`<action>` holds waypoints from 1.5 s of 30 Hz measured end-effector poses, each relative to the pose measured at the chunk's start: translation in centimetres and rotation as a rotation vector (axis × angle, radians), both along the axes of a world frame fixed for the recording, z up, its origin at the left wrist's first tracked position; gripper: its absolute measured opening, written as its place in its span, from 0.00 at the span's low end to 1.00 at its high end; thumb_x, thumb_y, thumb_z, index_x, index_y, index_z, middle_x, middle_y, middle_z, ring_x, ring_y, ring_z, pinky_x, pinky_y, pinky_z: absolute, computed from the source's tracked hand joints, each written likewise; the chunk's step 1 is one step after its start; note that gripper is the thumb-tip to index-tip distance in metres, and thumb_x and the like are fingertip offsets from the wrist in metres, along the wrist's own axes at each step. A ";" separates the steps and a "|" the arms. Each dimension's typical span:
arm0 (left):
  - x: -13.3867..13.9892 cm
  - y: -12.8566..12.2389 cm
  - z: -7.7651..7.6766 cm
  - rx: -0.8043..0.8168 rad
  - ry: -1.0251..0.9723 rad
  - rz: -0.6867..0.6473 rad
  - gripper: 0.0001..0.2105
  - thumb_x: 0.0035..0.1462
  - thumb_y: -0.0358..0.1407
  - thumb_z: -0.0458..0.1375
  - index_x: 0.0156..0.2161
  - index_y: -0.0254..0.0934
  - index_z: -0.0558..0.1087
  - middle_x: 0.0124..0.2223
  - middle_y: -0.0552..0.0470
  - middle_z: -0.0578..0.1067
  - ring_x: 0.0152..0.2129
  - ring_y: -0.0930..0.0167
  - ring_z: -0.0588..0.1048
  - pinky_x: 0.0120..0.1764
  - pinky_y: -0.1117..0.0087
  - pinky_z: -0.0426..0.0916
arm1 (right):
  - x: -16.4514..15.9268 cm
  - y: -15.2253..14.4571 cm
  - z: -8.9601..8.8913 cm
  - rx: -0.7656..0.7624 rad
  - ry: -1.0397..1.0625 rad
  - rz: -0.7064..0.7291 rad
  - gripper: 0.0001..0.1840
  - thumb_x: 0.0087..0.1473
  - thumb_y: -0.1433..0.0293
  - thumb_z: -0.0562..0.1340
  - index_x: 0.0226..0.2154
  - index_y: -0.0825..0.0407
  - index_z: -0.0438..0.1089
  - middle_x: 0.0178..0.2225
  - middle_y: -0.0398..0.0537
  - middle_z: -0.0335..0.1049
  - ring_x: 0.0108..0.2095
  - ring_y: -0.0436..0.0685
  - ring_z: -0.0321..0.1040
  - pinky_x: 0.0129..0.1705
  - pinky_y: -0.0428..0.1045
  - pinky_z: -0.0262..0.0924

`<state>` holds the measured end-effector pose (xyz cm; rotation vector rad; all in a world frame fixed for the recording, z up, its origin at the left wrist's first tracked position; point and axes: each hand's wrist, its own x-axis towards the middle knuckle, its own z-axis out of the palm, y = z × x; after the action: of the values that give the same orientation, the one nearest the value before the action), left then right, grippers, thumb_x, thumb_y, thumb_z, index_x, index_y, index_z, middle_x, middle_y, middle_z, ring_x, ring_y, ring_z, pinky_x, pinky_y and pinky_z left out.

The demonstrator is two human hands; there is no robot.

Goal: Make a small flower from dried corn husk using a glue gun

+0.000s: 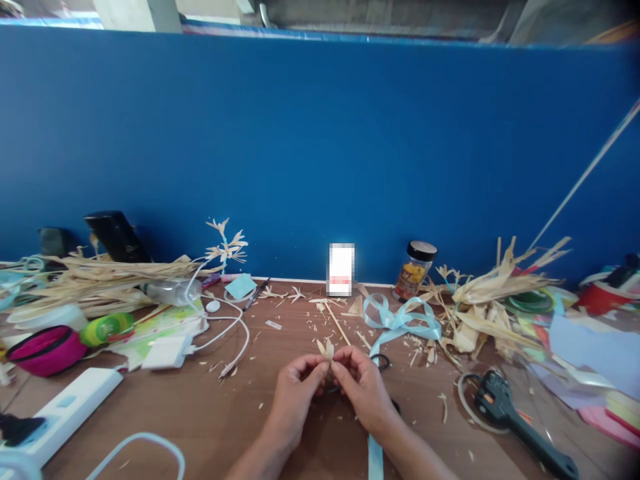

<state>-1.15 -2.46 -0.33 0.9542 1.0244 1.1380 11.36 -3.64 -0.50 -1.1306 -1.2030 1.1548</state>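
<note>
1. Husk flower (325,349): between both hands, above brown table (200,420).
2. Left hand (294,392), right hand (364,388): thumbs and fingers pinched close on its lower end.
3. Handling, presumably: light, papery, easily split or creased.
4. Best hold, likely: low, petals left free.

Brown counter (200,413). Bears white power strip (83,407), pink pouch (53,352), light-blue ribbon (397,325), black-lidded jar (413,275), dark glue gun (513,415), scattered pale scraps (444,407).

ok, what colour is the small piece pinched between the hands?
The small piece is pale straw-beige; it shows best in the head view.
</note>
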 end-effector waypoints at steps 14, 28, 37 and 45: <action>-0.3 0.2 0.0 0.016 -0.148 -0.094 0.05 0.39 0.32 0.64 0.23 0.33 0.73 0.19 0.57 0.71 0.16 0.80 0.63 0.21 0.80 0.57 | 0.4 -0.1 0.2 -0.138 0.302 0.162 0.12 0.45 0.64 0.63 0.26 0.54 0.62 0.20 0.38 0.60 0.20 0.45 0.57 0.20 0.40 0.51; -0.7 0.1 -0.1 0.146 -0.220 -0.247 0.05 0.42 0.29 0.63 0.21 0.34 0.71 0.24 0.57 0.68 0.20 0.77 0.68 0.24 0.75 0.60 | 0.7 -0.2 0.2 -0.275 0.535 0.292 0.14 0.41 0.69 0.67 0.25 0.54 0.60 0.20 0.39 0.64 0.19 0.44 0.60 0.20 0.39 0.48; -0.5 -0.5 0.4 0.081 -0.351 -0.345 0.07 0.41 0.29 0.63 0.20 0.34 0.69 0.23 0.56 0.67 0.19 0.72 0.70 0.24 0.69 0.65 | 0.8 -0.5 0.1 -0.294 0.553 0.365 0.16 0.39 0.67 0.68 0.25 0.53 0.59 0.19 0.38 0.64 0.18 0.44 0.59 0.19 0.39 0.49; -0.1 -0.2 0.2 0.085 -0.151 -0.119 0.05 0.44 0.32 0.62 0.23 0.33 0.71 0.21 0.56 0.67 0.19 0.77 0.66 0.24 0.76 0.61 | 0.1 -0.2 0.3 -0.236 0.473 0.161 0.15 0.42 0.64 0.66 0.26 0.53 0.60 0.19 0.37 0.63 0.20 0.45 0.60 0.20 0.39 0.49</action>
<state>-1.23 -2.68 -0.11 0.9679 0.7926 1.1426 11.47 -3.88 -0.16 -0.8693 -0.8140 1.6133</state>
